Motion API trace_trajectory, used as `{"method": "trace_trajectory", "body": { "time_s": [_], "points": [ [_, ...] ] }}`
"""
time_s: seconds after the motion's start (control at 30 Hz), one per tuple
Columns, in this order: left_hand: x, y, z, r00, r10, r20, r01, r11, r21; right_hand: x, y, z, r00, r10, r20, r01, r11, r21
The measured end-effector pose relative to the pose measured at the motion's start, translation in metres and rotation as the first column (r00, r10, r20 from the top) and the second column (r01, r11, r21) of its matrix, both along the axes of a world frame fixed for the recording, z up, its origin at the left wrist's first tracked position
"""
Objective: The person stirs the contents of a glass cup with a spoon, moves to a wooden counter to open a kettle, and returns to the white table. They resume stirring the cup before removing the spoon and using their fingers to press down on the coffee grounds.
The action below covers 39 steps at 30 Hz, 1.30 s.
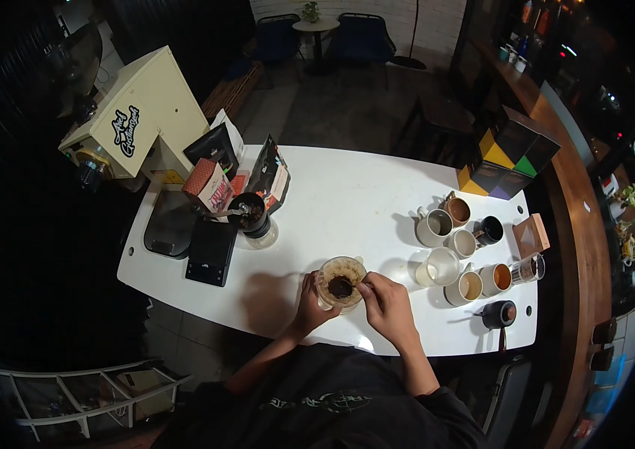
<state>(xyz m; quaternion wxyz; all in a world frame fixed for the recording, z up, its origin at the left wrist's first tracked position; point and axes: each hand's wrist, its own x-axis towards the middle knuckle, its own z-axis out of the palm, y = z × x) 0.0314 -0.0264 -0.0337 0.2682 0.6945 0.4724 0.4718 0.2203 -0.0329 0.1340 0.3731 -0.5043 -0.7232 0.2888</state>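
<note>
A coffee dripper (326,297) stands at the table's front edge, in front of my body. Inside it is a paper filter (342,266), stained brown, with dark wet grounds at its bottom. My left hand (313,308) wraps round the dripper's left side, fingers curled against the glass. At the right of the rim, my right hand (386,305) is closed, thumb and forefinger pinching the filter's edge. To the upper left stands a hand grinder (251,217) with a clear base and dark beans in its top. A glass server (437,267) stands right of my right hand.
Several cups (463,288) crowd the white table's (332,194) right side, near a small dark pot (499,314). Boxes (508,153) are stacked behind them. Left are a black scale (209,252), coffee bags (267,173) and a large cream grinder (141,112).
</note>
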Motion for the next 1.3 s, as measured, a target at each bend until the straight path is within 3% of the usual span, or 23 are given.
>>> {"method": "trace_trajectory", "body": {
  "time_s": [0.2,0.27,0.5,0.67,0.77,0.9,0.97,1.3],
  "points": [
    [0.0,0.0,0.003,1.0,0.001,0.021,-0.001,1.0,0.0,-0.001,0.002,0.002,0.997,-0.055,-0.046,0.057,0.998,0.038],
    [0.0,-0.001,0.001,1.0,0.001,0.018,-0.001,1.0,0.002,0.003,0.001,0.001,0.999,0.03,-0.04,-0.031,0.999,-0.018],
    [0.001,0.001,-0.003,1.0,0.001,0.024,-0.002,1.0,0.014,0.002,0.0,0.001,0.999,-0.034,-0.021,0.033,0.999,-0.042],
    [0.002,0.001,-0.004,0.999,0.007,0.046,-0.008,1.0,0.012,0.0,0.002,-0.002,0.996,-0.055,-0.067,0.057,0.998,0.029],
    [0.001,0.0,-0.004,0.999,0.0,0.032,0.0,1.0,0.006,0.004,0.001,-0.001,0.999,0.009,-0.048,-0.011,0.999,-0.038],
    [0.001,-0.001,-0.004,0.999,0.001,0.051,0.0,1.0,-0.01,0.002,0.002,-0.002,0.994,-0.04,-0.103,0.041,0.999,0.007],
    [0.001,0.0,-0.005,0.999,0.004,0.038,-0.004,1.0,-0.003,0.004,0.001,0.0,0.999,-0.03,-0.035,0.028,0.998,-0.057],
    [0.002,0.0,-0.006,0.999,0.009,0.035,-0.01,1.0,0.027,0.003,0.003,-0.004,0.996,0.016,-0.083,-0.017,1.0,-0.006]
  ]
}}
